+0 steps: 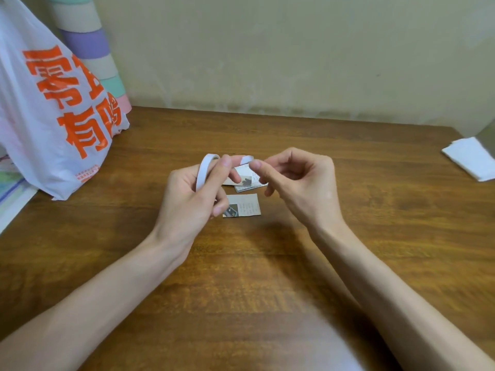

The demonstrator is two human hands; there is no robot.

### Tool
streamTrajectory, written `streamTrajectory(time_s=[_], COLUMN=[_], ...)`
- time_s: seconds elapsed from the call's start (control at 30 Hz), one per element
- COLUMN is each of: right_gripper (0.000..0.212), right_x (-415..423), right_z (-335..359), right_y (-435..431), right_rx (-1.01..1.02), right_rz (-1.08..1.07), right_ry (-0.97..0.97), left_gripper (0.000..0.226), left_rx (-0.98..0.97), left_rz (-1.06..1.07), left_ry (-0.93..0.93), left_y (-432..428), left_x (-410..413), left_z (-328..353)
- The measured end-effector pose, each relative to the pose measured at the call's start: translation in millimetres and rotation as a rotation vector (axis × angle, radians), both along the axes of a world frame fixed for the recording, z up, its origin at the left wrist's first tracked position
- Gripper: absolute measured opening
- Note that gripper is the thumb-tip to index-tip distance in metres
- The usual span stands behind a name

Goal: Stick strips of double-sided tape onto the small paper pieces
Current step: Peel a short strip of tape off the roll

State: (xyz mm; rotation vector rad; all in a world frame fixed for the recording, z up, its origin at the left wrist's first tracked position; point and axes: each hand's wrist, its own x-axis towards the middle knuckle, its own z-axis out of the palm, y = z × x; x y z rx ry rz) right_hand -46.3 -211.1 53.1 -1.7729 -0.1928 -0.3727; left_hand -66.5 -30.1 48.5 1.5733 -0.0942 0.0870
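— How far along are we getting?

— We are holding the tape roll [205, 167] above the bench [267, 277] in our left hand [192, 194], its fingers [223, 164] curling round the ring. Our right hand [297, 180] is pinching the free strip [247, 158] just right of the roll (thumb against forefinger, as far as we can tell).

— And the paper?

— One paper piece [245, 206] is lying flat, just right of the roll and nearer to us. A small stack [246, 180] is lying right of the roll, beneath the strip and partly hidden.

— Anything taped?

— We are seeing no tape on the lone piece, and we cannot judge the stack. We are reckoning it is early: the strip is not yet torn off or laid down.

— Anything else?

— A plastic bag [53, 116] is sitting well left of the roll, and white tissue [471, 159] well right.
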Motion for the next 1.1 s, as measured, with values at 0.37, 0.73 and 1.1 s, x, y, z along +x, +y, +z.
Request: streamTrajectory(time_s=[0.37, 0.73, 1.1], right_gripper=[0.011, 0.006, 0.009], right_x=[-6.1, -15.5, -20.3], right_z=[2.7, -6.5, -5.6], right_y=[7.2, 3.9, 2.8], right_rx=[-0.238, -0.156, -0.097], right_rz=[-0.051, -0.006, 0.011], right_ry=[-0.185, -0.101, -0.055], left_gripper=[0.044, 0.054, 0.050], left_rx=[-0.019, 0.117, 0.193], left_rz=[-0.020, -0.042, -0.032], left_ry=[-0.134, -0.233, -0.281], left_y=[-10.8, -8.5, -6.4], left_x=[-3.4, -9.3, -9.2], left_z=[2.7, 2.7, 0.7])
